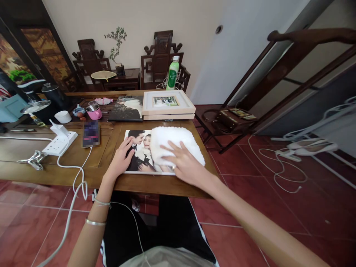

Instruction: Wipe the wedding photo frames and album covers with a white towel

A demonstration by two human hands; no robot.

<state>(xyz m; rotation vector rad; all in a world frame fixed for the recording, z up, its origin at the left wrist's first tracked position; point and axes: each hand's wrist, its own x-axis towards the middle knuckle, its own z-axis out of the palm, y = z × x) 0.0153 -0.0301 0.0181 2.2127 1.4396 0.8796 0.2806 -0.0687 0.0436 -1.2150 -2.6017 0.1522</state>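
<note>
A photo panel point(143, 152) showing two people lies flat near the front edge of the wooden table. A folded white towel point(185, 142) covers its right part. My left hand point(122, 157) rests on the panel's left edge, fingers stretched out and holding nothing. On the towel lies my right hand point(185, 163), its fingers spread and palm down, pressing the cloth against the panel. What is under the towel is hidden.
Behind the panel are stacked picture frames point(169, 107), a dark photo panel point(126, 108) and a green bottle point(172, 73). To the left lie a phone point(91, 134), a power strip point(59, 142) with trailing cables, and a pink cup point(94, 112). A wooden chair point(236, 116) stands right.
</note>
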